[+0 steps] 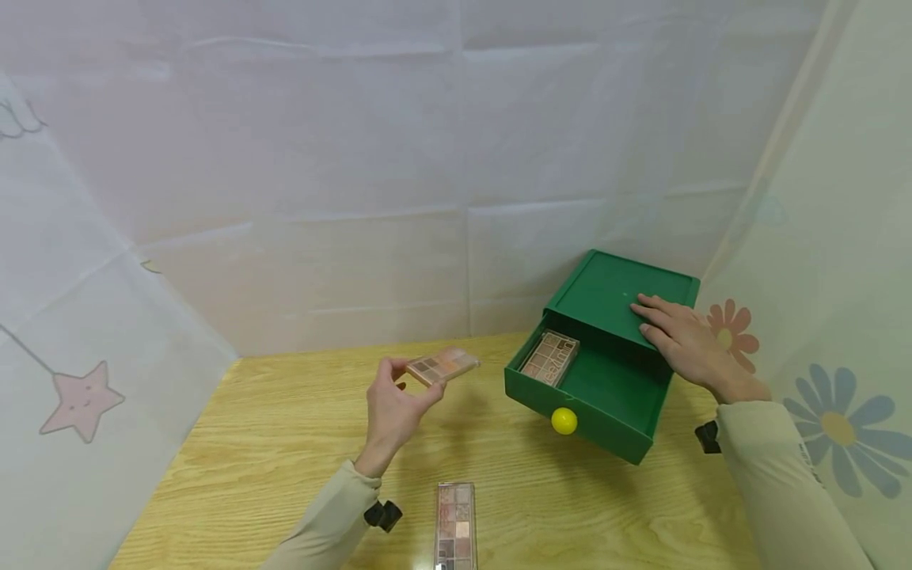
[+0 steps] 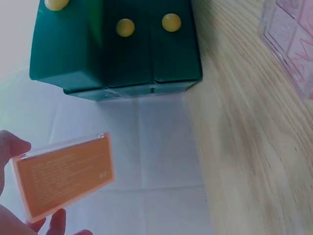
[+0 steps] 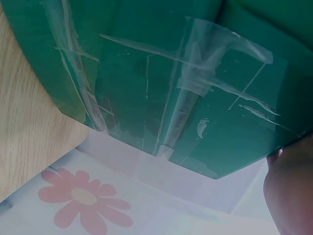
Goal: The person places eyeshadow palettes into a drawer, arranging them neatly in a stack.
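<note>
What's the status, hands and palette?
Left hand pinches eyeshadow palette above table. Right hand flat on green drawer box. Drawer open, one palette inside; path clear.

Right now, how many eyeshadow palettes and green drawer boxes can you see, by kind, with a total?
Flat rectangular eyeshadow palettes: 3 (held in the left hand, inside the open drawer, on the wooden table)
Green plastic drawer box with yellow round knob: 1, the right hand resting on top
Total: 4

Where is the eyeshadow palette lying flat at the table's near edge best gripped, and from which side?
Pinch the palette across its two long edges from above. It lies flat, long and narrow, with bare table on both sides, so fingers probably fit either side.
</note>
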